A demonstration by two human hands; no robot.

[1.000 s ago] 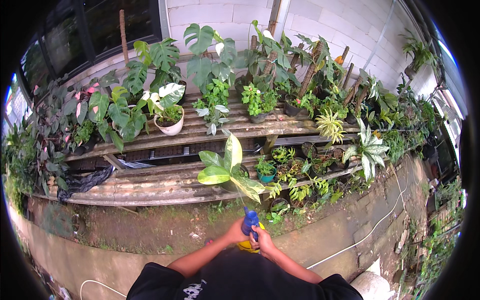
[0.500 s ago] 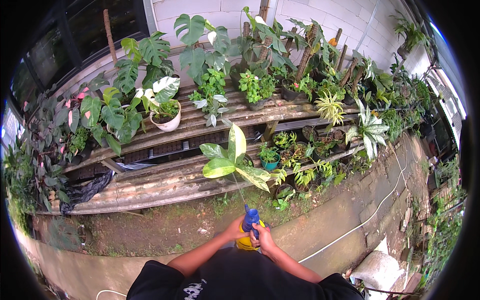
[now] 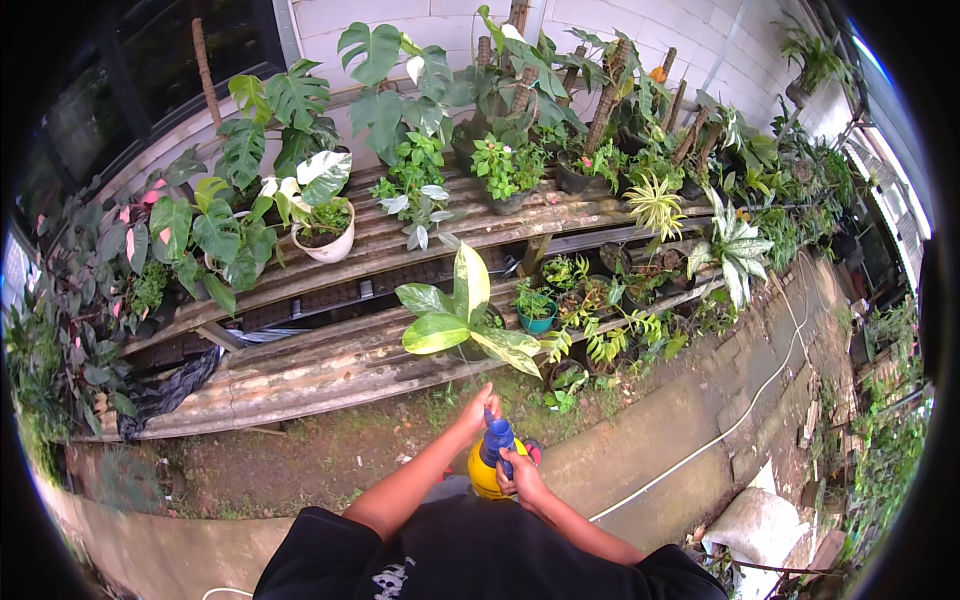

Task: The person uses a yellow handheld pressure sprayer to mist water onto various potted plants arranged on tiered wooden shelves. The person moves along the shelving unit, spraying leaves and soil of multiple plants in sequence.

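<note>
A pale block wall (image 3: 690, 50) spans the top of the frame. Below it, a tiered counter (image 3: 290, 375) of weathered corrugated sheet runs across the middle, its upper level crowded with potted plants. At the centre of the frame, by the lower level, a broad-leaved cream-and-green plant (image 3: 470, 285) spreads across the front edge. A white sack (image 3: 757, 527) lies at lower right.

Smaller than these, the yellow sprayer (image 3: 486, 477) with its blue top sits at bottom centre, close against the person's dark shirt. The right hand (image 3: 522, 475) is wrapped around its blue handle. The left hand (image 3: 475, 412) has its fingers closed around the small blue nozzle (image 3: 489, 415), just above the top. Any mist there is too faint to tell.

The step in hand looks like setting or steadying the nozzle, pointed roughly toward the cream-and-green leaves. I judge the next move calls for a firm right-hand grip on the handle, while the left fingers turn or release the nozzle without tipping the sprayer.
</note>
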